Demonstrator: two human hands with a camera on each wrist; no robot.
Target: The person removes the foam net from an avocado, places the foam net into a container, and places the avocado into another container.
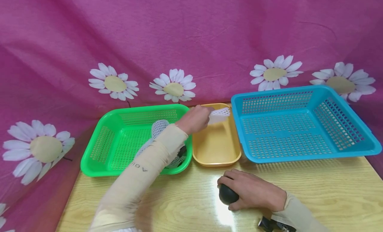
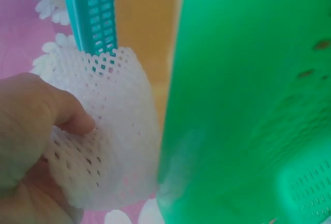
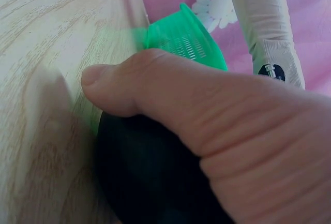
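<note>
My left hand pinches a white foam fruit net over the far part of the yellow tray. In the left wrist view the thumb presses on the mesh of this sleeve, close beside the green basket's wall. On the near side of the trays, my right hand grips a smooth, black, rounded object low at the wooden table. Fingers wrap its far side and the thumb lies along the near side. The right wrist view shows the thumb over the dark object.
A green basket at left holds more white foam nets and dark items, partly behind my left forearm. To the right stands a blue basket. A pink flowered cloth hangs behind. Wooden table shows in front.
</note>
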